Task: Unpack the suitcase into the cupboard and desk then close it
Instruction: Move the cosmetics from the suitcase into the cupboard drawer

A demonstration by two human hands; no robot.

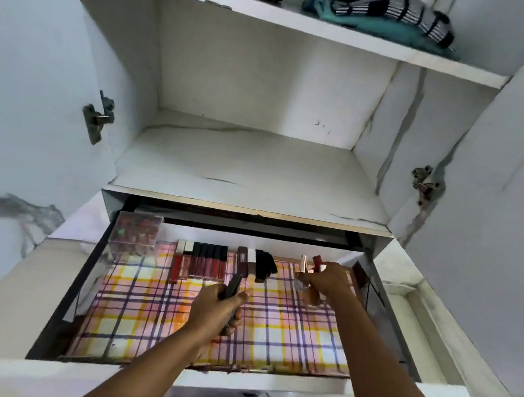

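The drawer (85,281) is pulled well out of the cupboard (257,166), its dark side walls and pale front rail framing a floor lined with a plaid cloth (151,315) in pink, yellow and purple. Most of that lining lies bare toward the front rail, so there is free room beneath and around both forearms. Along the back wall stands a tight row of lip gloss tubes (205,261), slim and glossy with black caps and red to dark bodies, with a few darker items just to their right (too blurred to name). A clear box (135,234) of small red pieces sits in the back left corner, touching the side wall.

The left hand (217,307) hovers over the middle of the lining, fingers curled round a slim dark tube (233,287) that sticks up past the thumb. The right hand (331,282) is near the back right corner, fingers curled over a few small cosmetics (312,265), reddish and rose-gold, blurred.

Above the drawer a smooth white marbled shelf (250,166) is open from wall to wall. On the top shelf lie folded clothes (391,12), teal and striped black and white.
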